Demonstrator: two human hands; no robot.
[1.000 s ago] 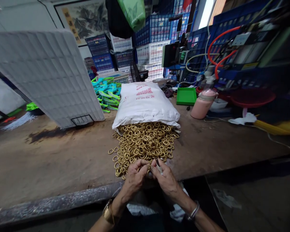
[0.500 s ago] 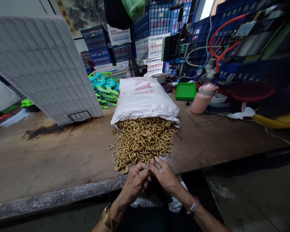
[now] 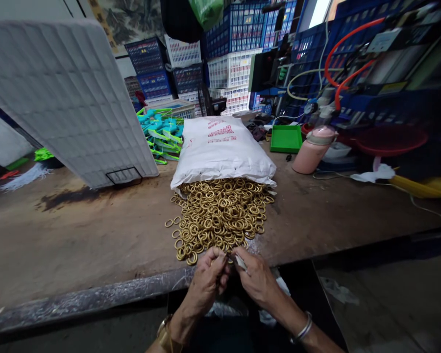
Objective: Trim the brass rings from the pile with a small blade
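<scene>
Right at the bench's front edge, my left hand [image 3: 208, 275] is closed in a pinch, with a bit of a gold ring showing between the fingers; most of it is hidden. My right hand [image 3: 256, 277] is wrapped round a small knife-like tool [image 3: 240, 262] with a pale handle, its tip close to the left fingertips. Just beyond both hands lies a heap of gold rings [image 3: 220, 211], spilling from the mouth of a white woven sack [image 3: 224, 147] with red print. A few rings lie loose on the heap's left side.
A wooden bench [image 3: 95, 235] carries a tilted white ribbed panel [image 3: 73, 103], teal and green hangers [image 3: 163, 132], a green tray [image 3: 285, 139], a pink bottle [image 3: 313, 152] and a red dish [image 3: 391, 139]. Stacked crates [image 3: 230, 68] stand behind; a machine with orange hoses [image 3: 329, 56] is at right.
My right hand has turned and drawn slightly away to the right, and the tool's tip has swung down towards the left fingers. My left hand keeps its pinch. The view has shifted slightly.
</scene>
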